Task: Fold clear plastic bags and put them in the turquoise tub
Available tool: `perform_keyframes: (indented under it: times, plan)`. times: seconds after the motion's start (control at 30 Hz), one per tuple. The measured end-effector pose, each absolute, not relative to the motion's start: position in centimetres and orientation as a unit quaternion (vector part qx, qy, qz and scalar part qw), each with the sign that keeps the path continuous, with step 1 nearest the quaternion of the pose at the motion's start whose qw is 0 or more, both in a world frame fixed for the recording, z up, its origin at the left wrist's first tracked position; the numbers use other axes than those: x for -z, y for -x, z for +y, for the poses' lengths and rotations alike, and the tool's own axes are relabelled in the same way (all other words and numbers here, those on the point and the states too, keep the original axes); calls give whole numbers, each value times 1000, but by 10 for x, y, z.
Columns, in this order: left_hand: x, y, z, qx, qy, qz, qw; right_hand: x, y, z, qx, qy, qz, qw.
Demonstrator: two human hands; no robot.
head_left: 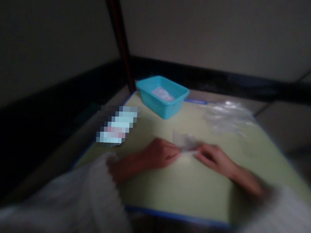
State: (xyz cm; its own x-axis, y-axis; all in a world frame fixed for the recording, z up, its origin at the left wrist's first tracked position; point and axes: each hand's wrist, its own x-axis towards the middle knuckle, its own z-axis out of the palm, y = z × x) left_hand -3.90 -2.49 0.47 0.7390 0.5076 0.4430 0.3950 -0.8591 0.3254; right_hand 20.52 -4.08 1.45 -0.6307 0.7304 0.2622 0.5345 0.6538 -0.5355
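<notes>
Between my two hands, low over the table, is a small clear plastic bag (186, 141), blurred and pale. My left hand (162, 153) pinches its left end with thumb and fingers. At the opposite end, the fingertips of my right hand (215, 158) are closed on the bag's edge. A whitish strip along the near edge runs from one hand to the other. Whether anything lies inside the bag, I cannot tell.
A turquoise plastic basket (161, 108) with whitish packets (163, 93) in it stands at the table's far corner. Clear plastic bags (227, 114) lie in a pile at the far right. A pixelated flat object (119, 125) is on the left. The yellowish table (183, 193) has blue edges.
</notes>
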Motion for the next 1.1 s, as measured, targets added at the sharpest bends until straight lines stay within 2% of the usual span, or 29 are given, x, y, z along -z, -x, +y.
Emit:
perform_keyframes:
  times: [0.2, 0.33, 0.53, 0.77, 0.83, 0.93, 1.0, 1.1]
  plan:
    - [-7, 32, -15, -294, -808, 411, 303, -21, -192, -30, -345, 435, -775, 301]
    - [-3, 30, -7, -291, -726, 444, 437, -23, -185, -20, -408, 472, -717, 312]
    - [-2, 26, -3, -310, -636, 495, 505, -19, -182, -6, -426, 497, -679, 333]
    - [-7, 21, 2, -320, -593, 522, 523, -10, -181, -2, -426, 509, -650, 370]
    - [-10, 20, 2, -317, -581, 527, 534, -11, -183, -5, -408, 517, -645, 387]
    - [-15, 18, 2, -308, -566, 531, 550, -17, -186, -15, -283, 536, -685, 405]
    - [-16, 18, 4, -302, -561, 532, 558, -20, -185, -24, -183, 532, -739, 370]
    - [-15, 18, 6, -299, -556, 531, 565, -19, -178, -36, -103, 482, -827, 271]
